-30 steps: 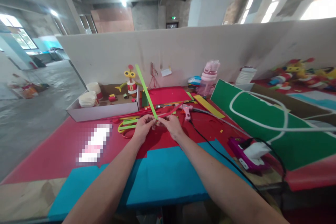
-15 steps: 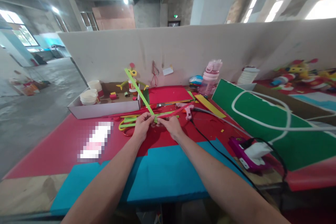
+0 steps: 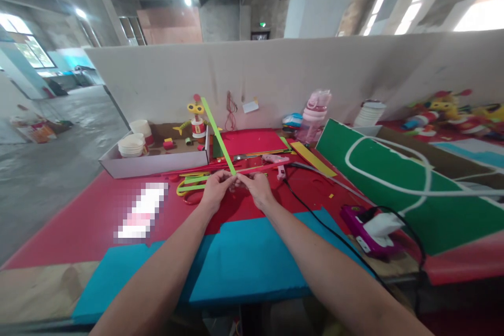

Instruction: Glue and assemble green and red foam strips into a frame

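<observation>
A light green paper strip (image 3: 218,134) rises up and to the left from the pinched fingers of my left hand (image 3: 218,189). My right hand (image 3: 258,190) is closed beside it, thumb and fingertips on a red paper strip (image 3: 270,167) that runs out to the right. The two strips meet at right about where my fingertips touch, and the fingers cover the join. Behind my left hand lie several green strips (image 3: 192,187) and scissors with yellow and red handles (image 3: 181,189). A pink glue gun (image 3: 280,168) rests just beyond my right hand.
A white box (image 3: 157,164) with paper cups (image 3: 132,145) and a yellow-headed toy figure (image 3: 197,121) stands back left. Blue sheets (image 3: 252,257) cover the front edge. On the right are a purple power strip (image 3: 366,236), cables, a green board (image 3: 394,184) and a pink bottle (image 3: 315,115).
The green strip has swung to a steeper angle, its top end moving right. The red strip now lies flatter. Both hands stay in nearly the same spot.
</observation>
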A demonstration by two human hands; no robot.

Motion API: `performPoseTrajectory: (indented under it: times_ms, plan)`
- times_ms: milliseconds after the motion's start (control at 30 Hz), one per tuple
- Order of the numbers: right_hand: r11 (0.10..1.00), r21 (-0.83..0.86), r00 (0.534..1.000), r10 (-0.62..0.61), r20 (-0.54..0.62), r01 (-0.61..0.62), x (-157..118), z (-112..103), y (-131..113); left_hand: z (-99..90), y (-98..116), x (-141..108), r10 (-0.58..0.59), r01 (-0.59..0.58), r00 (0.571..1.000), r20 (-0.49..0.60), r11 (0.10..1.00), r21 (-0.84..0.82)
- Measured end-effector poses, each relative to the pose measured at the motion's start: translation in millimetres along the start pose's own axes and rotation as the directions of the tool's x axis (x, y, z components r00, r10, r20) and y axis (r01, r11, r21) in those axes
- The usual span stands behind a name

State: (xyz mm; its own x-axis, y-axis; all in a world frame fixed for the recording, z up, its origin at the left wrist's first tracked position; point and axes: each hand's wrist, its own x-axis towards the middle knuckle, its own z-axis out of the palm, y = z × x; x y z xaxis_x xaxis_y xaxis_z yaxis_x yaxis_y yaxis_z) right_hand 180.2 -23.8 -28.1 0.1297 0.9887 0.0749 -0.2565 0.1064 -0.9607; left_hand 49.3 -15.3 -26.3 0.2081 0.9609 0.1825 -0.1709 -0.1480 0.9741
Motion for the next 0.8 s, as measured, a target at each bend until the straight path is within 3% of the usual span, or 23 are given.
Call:
performPoseTrajectory:
  times_ms: [267,433,667,800]
  plan:
    - [0.998,-0.046,0.998,-0.044,0.045,0.046,-1,-1,2,-1.7,-1,0,-0.040,0.038,0.997,-0.069,0.999,-0.022]
    - [1.000,-0.025,0.998,-0.012,0.066,0.014,5,-8,-1,-4.1,0,1,-0.040,0.039,0.993,-0.112,0.999,-0.014]
    - [0.995,0.076,0.985,0.057,0.164,-0.071,4,-5,-1,-4.8,0,0,-0.067,0.061,0.994,-0.085,0.996,-0.070]
    - [0.984,0.149,0.987,0.079,0.141,-0.100,3,-2,4,-4.7,-2,0,-0.062,0.058,0.996,-0.057,0.996,-0.073]
